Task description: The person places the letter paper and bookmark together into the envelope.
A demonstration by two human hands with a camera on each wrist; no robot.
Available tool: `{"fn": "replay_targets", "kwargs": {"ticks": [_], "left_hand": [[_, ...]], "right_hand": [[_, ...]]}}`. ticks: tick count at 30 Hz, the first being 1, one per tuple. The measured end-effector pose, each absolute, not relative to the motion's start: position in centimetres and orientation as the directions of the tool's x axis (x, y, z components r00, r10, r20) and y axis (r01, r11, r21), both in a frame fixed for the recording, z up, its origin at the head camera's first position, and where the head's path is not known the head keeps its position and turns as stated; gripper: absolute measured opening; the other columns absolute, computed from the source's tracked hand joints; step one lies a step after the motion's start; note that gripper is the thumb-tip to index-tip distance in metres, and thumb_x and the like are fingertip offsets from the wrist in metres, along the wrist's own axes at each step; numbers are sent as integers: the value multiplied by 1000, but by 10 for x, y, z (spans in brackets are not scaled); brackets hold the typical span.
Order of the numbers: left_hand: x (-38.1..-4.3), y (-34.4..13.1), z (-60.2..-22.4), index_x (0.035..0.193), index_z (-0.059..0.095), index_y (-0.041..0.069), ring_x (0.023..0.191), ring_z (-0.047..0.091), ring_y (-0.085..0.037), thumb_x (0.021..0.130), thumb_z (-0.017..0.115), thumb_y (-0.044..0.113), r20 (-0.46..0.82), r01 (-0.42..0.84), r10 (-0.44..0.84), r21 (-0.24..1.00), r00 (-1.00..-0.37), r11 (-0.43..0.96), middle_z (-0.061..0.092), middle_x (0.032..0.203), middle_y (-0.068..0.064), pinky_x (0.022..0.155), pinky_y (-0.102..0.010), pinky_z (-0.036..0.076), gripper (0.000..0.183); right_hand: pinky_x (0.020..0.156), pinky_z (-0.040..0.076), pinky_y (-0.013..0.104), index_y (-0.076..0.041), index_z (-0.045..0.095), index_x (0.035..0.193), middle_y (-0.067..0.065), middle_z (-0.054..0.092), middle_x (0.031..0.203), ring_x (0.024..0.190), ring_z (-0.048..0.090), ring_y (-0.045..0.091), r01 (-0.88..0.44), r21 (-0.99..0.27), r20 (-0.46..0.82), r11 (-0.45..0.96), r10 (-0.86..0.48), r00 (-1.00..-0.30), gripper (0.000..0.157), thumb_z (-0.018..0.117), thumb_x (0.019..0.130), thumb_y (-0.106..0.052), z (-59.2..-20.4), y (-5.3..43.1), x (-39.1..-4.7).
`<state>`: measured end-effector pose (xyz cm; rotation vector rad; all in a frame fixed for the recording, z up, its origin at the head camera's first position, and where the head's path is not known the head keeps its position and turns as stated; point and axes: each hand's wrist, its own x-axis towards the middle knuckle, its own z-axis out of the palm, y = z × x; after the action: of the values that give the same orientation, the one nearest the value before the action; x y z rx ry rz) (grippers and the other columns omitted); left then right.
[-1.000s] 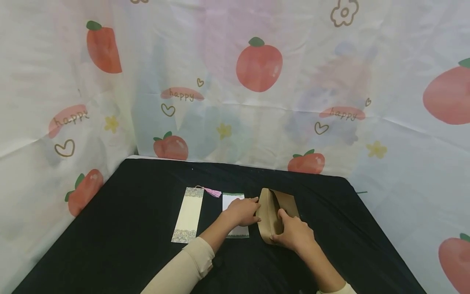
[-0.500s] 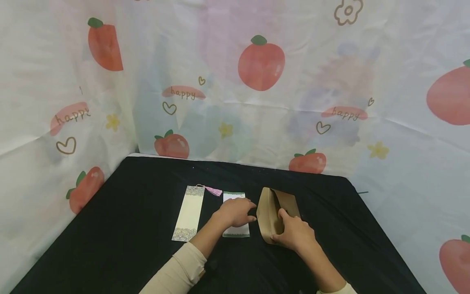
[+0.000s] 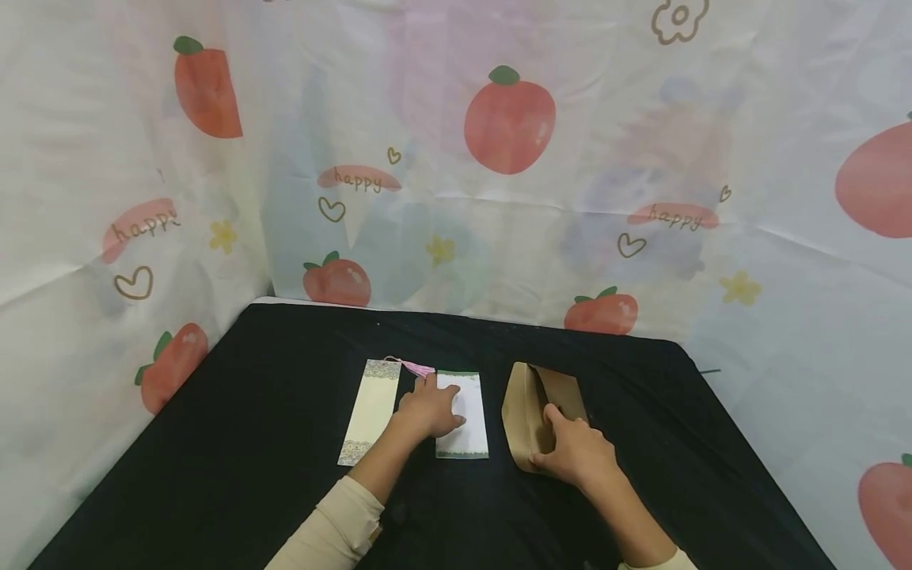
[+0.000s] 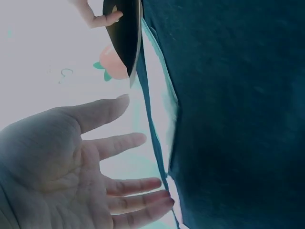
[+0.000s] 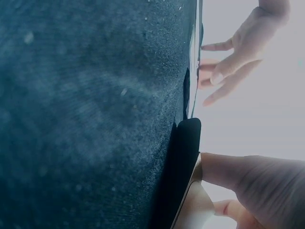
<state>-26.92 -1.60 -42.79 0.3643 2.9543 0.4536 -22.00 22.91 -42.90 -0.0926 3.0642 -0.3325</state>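
Observation:
My left hand (image 3: 427, 408), fingers spread, is at the left edge of a white card (image 3: 466, 435) with green borders; in the left wrist view the fingers (image 4: 136, 186) are straight and hold nothing. Left of it lies a cream bookmark (image 3: 369, 408) with patterned ends and a pink tassel (image 3: 418, 369). With its thumb at the near edge and a finger inside the mouth, my right hand (image 3: 579, 451) grips a brown kraft envelope (image 3: 523, 412). The envelope's flap stands away from its body. In the right wrist view the thumb (image 5: 224, 169) rests at the envelope's edge.
A black cloth (image 3: 249, 443) covers the table under everything. Behind and on both sides hangs a white curtain (image 3: 427, 103) printed with fruit, hearts and flowers, meeting the table at its back edge.
My left hand has moved left, from the envelope's flap across the white card to its left edge, uncovering much of the card. My right hand keeps its grip on the envelope.

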Motion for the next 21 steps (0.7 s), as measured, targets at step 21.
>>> {"fn": "replay_targets", "kwargs": {"ticks": [21], "left_hand": [[-274,-22,-444,151,46,3,132,45,-47,78,92,27,-67,138,201,518,-977,844,45,143,-32,95,-63,49,88]], "right_hand": [[63,50,54,-9,56,134,14,62,91,80,61,33,-43,-219,-79,975,-61,-995,71,90,79,-37,-429,230,-222]]}}
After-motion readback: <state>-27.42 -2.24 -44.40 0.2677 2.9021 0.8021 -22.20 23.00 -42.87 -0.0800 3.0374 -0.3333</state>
